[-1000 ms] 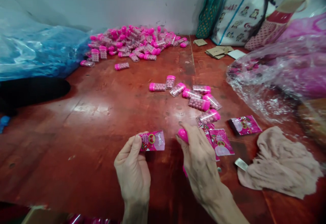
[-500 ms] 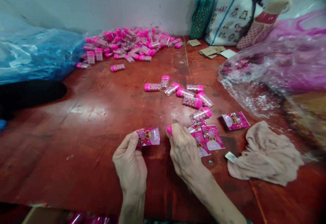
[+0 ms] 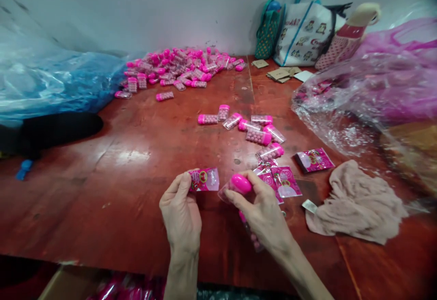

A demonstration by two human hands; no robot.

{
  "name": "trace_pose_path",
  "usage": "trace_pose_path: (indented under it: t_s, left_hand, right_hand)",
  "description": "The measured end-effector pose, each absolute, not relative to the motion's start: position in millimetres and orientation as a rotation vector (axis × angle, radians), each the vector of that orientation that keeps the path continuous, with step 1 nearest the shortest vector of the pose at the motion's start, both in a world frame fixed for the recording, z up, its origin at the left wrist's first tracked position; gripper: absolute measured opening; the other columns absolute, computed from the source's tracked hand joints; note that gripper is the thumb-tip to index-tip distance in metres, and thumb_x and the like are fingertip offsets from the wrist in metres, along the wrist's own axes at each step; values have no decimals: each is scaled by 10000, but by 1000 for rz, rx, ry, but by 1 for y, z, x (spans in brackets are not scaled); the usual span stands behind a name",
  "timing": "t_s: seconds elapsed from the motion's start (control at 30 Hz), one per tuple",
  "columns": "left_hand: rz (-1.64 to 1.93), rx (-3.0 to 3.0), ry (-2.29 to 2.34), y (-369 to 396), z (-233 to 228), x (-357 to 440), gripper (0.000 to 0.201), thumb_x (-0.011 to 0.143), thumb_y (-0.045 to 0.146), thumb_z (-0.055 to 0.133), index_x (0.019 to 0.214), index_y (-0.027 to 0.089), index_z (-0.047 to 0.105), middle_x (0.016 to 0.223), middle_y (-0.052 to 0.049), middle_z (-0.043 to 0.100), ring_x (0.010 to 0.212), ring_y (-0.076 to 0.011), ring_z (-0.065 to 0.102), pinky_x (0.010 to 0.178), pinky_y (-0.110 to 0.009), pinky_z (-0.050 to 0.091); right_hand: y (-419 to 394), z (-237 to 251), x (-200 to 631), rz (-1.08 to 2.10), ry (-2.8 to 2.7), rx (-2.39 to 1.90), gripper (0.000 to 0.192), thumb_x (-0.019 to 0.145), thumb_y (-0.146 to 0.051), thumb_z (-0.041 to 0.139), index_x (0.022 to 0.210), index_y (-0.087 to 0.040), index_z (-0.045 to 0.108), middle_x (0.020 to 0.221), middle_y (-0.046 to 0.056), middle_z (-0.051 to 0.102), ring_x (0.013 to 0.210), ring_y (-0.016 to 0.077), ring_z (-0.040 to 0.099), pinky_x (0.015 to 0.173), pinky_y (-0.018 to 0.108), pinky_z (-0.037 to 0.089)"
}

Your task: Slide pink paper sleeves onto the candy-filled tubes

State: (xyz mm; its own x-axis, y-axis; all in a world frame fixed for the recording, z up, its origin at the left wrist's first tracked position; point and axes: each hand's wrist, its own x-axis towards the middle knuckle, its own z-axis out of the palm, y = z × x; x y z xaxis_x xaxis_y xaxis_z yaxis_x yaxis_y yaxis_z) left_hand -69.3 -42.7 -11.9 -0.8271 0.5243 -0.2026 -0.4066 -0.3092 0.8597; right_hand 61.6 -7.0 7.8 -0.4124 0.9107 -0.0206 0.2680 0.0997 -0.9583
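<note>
Right hand point(image 3: 264, 213) lifted its pink-capped tube point(image 3: 239, 184) up
Left hand point(image 3: 180, 211) pinches a pink sachet point(image 3: 205, 179), at 9 o'clock of it.

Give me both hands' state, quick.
Left hand: closed on a pink sleeve, pinched at its end.
Right hand: closed on a pink-capped tube; a second tube shows under the palm.

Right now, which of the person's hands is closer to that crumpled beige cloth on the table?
The right hand. It holds a pink-capped tube just left of the beige cloth; the left hand, pinching a pink sachet, is farther left.
</note>
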Motion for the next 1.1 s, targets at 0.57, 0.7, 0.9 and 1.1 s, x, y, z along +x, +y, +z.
trace_pose_path:
  t_s: [0.57,0.7,0.9,1.1]
  left_hand:
    - [1976,474,1529,-47,-8,-62,73,726,174,656,734,166,728,713,-8,665,693,-131,583,657,-222,462]
    - [1968,463,1530,-47,-9,-62,73,721,173,662,745,171,731,703,-3,660,676,-122,572,638,-215,453]
    - [1950,495,1548,-47,-10,-61,76,726,168,656,743,171,730,710,-7,658,681,-128,574,634,-222,458]
    - [1903,510,1547,-47,-9,-62,69,725,167,662,739,157,729,723,-13,664,686,-114,575,636,-191,456]
  right_hand:
    - [-8,0,76,1912,-1437,-1043,138,846,-270,547,937,-199,470,748,-10,607,653,120,606,584,226,486]
    - [-5,1,78,1782,-1516,-1139,193,845,-376,549,906,-195,573,665,-25,564,578,104,537,533,214,432]
    - [-7,0,81,1783,-1545,-1169,180,863,-382,517,908,-226,594,574,-42,510,474,99,471,442,208,381]
    - [-3,6,84,1835,-1650,-1123,146,857,-325,529,892,-216,619,572,-41,506,479,96,466,442,205,383]
